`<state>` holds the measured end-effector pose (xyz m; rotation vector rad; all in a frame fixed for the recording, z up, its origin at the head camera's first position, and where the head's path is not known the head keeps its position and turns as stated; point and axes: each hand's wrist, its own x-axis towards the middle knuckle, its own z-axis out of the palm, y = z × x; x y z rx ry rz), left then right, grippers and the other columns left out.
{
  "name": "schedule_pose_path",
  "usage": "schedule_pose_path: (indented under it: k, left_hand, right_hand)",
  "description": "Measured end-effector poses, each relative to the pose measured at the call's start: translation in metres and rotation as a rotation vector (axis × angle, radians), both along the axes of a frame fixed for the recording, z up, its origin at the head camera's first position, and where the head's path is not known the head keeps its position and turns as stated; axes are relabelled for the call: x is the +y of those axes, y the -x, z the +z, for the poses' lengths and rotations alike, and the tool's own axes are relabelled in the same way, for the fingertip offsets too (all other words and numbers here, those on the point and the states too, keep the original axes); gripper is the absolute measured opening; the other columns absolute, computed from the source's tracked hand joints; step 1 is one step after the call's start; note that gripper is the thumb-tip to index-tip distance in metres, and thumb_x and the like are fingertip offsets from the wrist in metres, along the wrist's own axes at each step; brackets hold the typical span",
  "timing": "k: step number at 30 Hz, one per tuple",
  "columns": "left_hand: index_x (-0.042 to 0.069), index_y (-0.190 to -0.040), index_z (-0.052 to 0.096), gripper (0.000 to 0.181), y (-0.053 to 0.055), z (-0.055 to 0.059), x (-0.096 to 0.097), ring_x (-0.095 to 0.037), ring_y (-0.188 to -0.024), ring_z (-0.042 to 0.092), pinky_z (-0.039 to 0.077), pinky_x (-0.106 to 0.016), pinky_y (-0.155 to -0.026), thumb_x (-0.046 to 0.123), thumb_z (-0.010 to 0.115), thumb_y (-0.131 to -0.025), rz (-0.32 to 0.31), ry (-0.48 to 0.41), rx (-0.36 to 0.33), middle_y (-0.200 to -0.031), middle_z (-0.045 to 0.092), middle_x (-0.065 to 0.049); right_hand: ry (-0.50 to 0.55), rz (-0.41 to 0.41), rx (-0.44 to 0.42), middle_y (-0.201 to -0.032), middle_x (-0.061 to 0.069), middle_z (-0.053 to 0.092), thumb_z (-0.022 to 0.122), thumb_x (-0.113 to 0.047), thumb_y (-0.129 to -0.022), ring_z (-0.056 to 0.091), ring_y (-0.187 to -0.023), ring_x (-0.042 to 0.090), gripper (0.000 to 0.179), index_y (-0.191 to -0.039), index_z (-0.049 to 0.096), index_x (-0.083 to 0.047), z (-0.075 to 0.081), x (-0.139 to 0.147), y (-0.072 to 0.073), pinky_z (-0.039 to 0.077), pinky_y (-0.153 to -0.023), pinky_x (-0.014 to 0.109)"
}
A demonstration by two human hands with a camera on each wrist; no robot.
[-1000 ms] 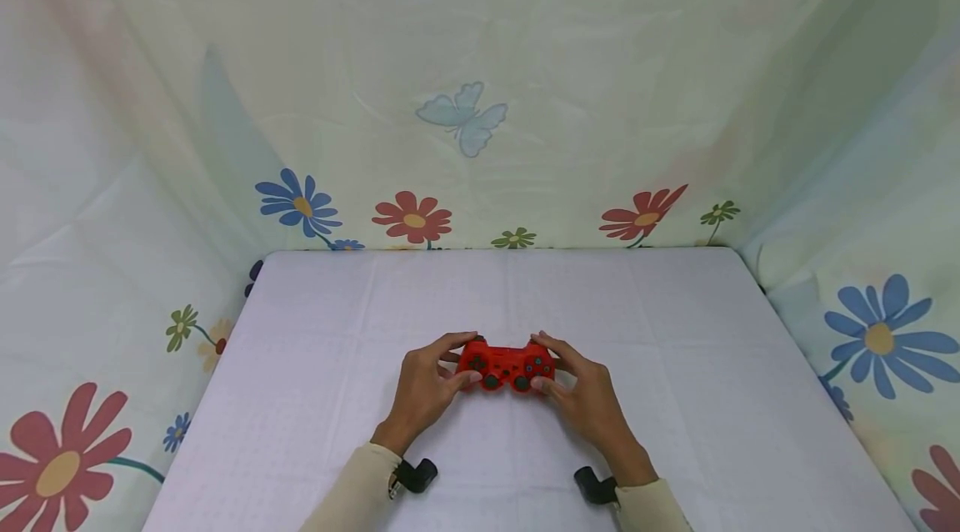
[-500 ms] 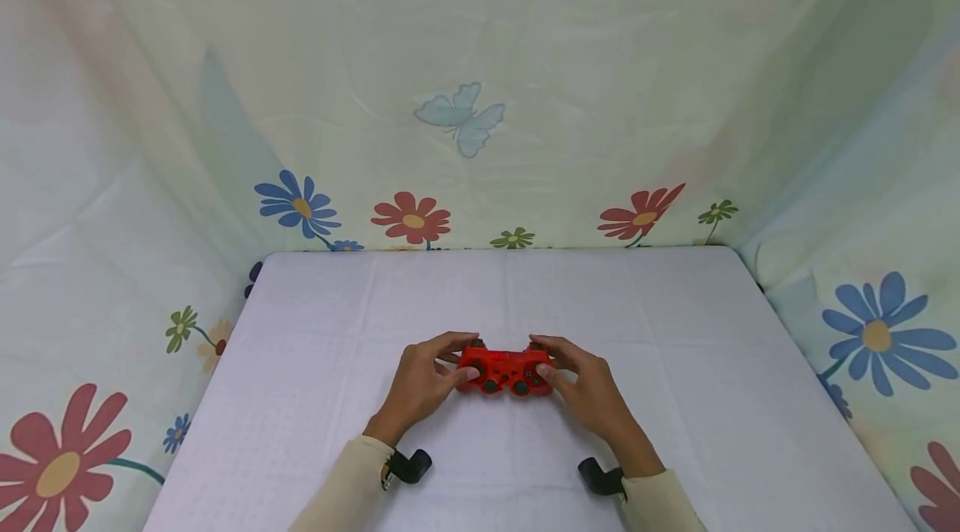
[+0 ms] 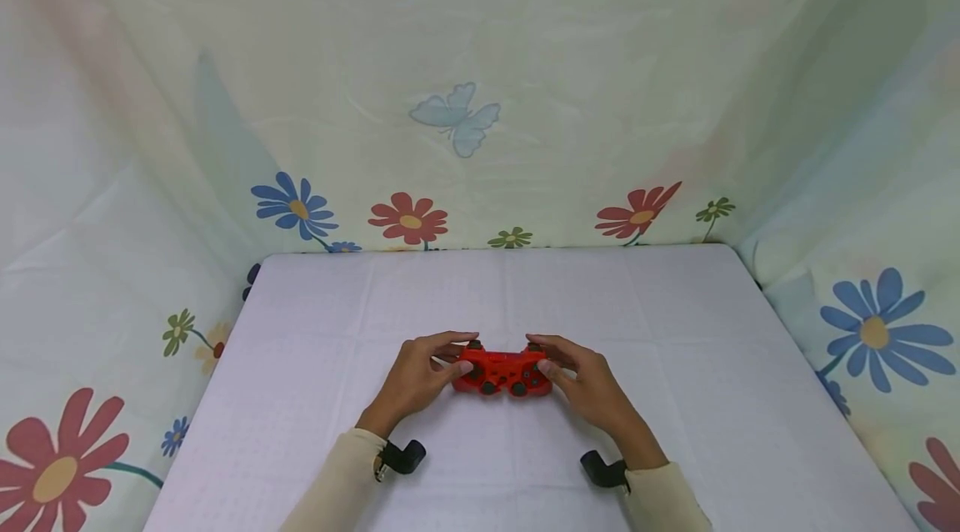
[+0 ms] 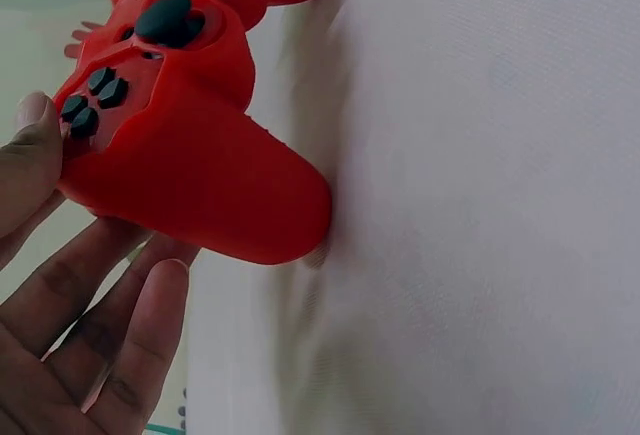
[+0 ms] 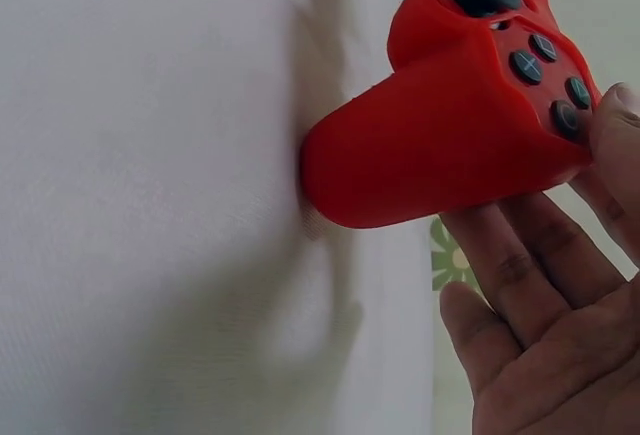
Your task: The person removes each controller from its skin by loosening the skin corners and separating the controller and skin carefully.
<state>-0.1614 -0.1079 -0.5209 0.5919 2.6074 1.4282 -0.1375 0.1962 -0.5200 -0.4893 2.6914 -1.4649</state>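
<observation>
A red game controller (image 3: 505, 372) with black thumbsticks and buttons is in the middle of the table in the head view. My left hand (image 3: 412, 373) pinches its left end, thumb by the direction buttons and index finger along the top edge. At the opposite end my right hand (image 3: 588, 382) pinches it, thumb by the symbol buttons. The left wrist view shows one red handle (image 4: 240, 185) right at the white cloth, the front face tipped up. In the right wrist view the other handle (image 5: 400, 155) likewise meets the cloth, with the lower fingers (image 5: 515, 270) behind the controller.
A white cloth (image 3: 675, 307) covers the table. Curtains printed with flowers and a butterfly (image 3: 457, 117) enclose the back and both sides. A black wrist camera (image 3: 403, 457) sits on the left wrist, and another black camera (image 3: 602, 469) on the right.
Both thumbs have shifted up the controller's face, and its tilt has changed a little. The forearms have spread slightly apart. The head view has drifted slightly.
</observation>
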Motion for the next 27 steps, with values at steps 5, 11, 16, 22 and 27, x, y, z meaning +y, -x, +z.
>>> schedule_pose_path:
  k: [5,11,16,22,27]
  left_hand:
    - [0.027,-0.143,0.068,0.044,0.002,0.002,-0.002,-0.011,-0.104,0.077,0.059,-0.029,-0.088,0.026,0.076,-0.1,-0.029,-0.012,-0.03,-0.127,0.078,0.006]
    - [0.025,-0.14,0.071,0.04,0.002,0.003,-0.002,-0.011,-0.103,0.076,0.059,-0.028,-0.086,0.025,0.077,-0.1,-0.03,-0.021,-0.036,-0.126,0.078,0.007]
    - [0.025,-0.138,0.073,0.041,0.0,0.005,-0.002,-0.013,-0.105,0.074,0.06,-0.026,-0.084,0.025,0.079,-0.097,-0.015,-0.03,-0.004,-0.126,0.078,0.006]
    - [0.026,-0.136,0.074,0.043,-0.003,0.009,0.0,-0.012,-0.118,0.07,0.06,-0.026,-0.086,0.024,0.083,-0.094,0.023,-0.03,0.05,-0.129,0.076,0.013]
    - [0.034,-0.136,0.073,0.049,-0.007,0.009,0.0,-0.008,-0.119,0.069,0.06,-0.027,-0.089,0.022,0.086,-0.09,0.05,-0.014,0.072,-0.128,0.076,0.015]
  right_hand:
    - [0.026,0.031,-0.046,-0.15,0.002,0.065,0.067,-0.023,-0.105,0.068,-0.131,0.026,0.045,-0.15,0.061,-0.023,0.002,0.003,0.001,0.054,-0.109,0.047]
    - [0.047,0.03,-0.09,-0.148,0.004,0.066,0.069,-0.026,-0.104,0.07,-0.129,0.028,0.046,-0.149,0.061,-0.021,0.005,0.003,0.001,0.056,-0.107,0.045]
    - [0.051,0.025,-0.082,-0.147,0.004,0.067,0.072,-0.023,-0.101,0.071,-0.128,0.027,0.048,-0.148,0.062,-0.022,0.008,0.003,-0.001,0.055,-0.107,0.048]
    - [0.064,0.027,-0.039,-0.149,0.002,0.066,0.077,-0.022,-0.097,0.07,-0.13,0.029,0.052,-0.146,0.063,-0.027,0.012,0.002,-0.002,0.053,-0.108,0.056]
    - [0.047,0.025,-0.033,-0.152,0.002,0.064,0.08,-0.017,-0.094,0.067,-0.134,0.03,0.057,-0.148,0.062,-0.026,0.012,0.002,-0.003,0.052,-0.109,0.056]
